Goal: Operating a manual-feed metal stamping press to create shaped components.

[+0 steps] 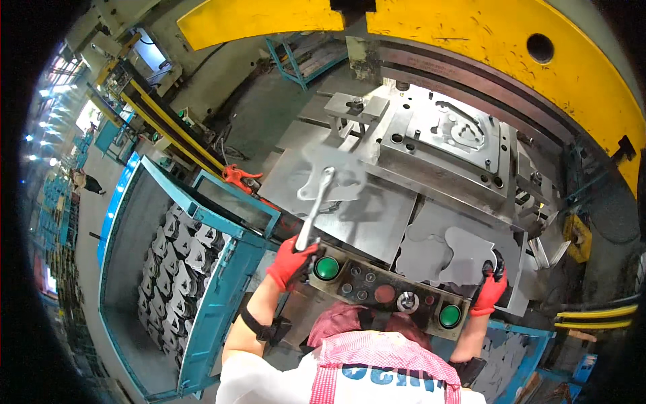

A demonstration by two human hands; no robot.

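My left hand (pixel 291 262), in a red glove, is closed around a pale, long-handled tool (pixel 313 219) with a round end. That end meets a shaped flat metal part (pixel 340 176), slightly blurred, over the steel table (pixel 377 225) in front of the press die (pixel 444 135). At the right, my right hand (pixel 492 289), gloved in red with dark fingertips, pinches the edge of a flat grey metal blank (pixel 464 256). Another blank (pixel 420 256) lies beside it on the table.
A control panel with a green button (pixel 327 268) at left and another green button (pixel 449 316) at right sits close to my body. Left of me stands a blue bin (pixel 222 296) of stacked metal parts (pixel 176 276). An orange-red clamp-like object (pixel 240 178) rests by its rim. The yellow press frame (pixel 471 30) arches overhead.
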